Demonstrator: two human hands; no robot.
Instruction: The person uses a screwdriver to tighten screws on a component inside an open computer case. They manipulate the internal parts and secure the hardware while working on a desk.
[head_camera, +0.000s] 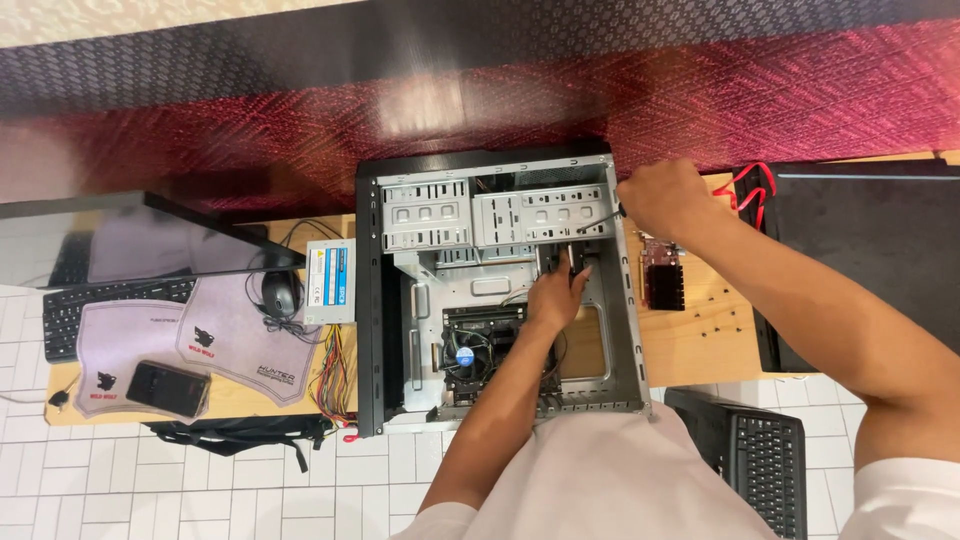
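Observation:
An open computer case (372, 300) lies on its side on a wooden table. My left hand (556, 295) reaches inside it, fingers around a dark part just below the metal drive bays (470, 212). My right hand (662, 198) is closed at the case's upper right edge, gripping what looks like a thin dark tool that points into the drive cage. A motherboard with a round cooler fan (465, 355) sits low in the case beside my left forearm.
A power supply (330, 281) with coloured wires lies left of the case. Further left are a mouse (281, 292), mouse pads, a phone (167, 388) and a keyboard (60, 310). Right of the case lie a red-black card (663, 282), small screws, red cables (752, 195) and another keyboard (765, 460).

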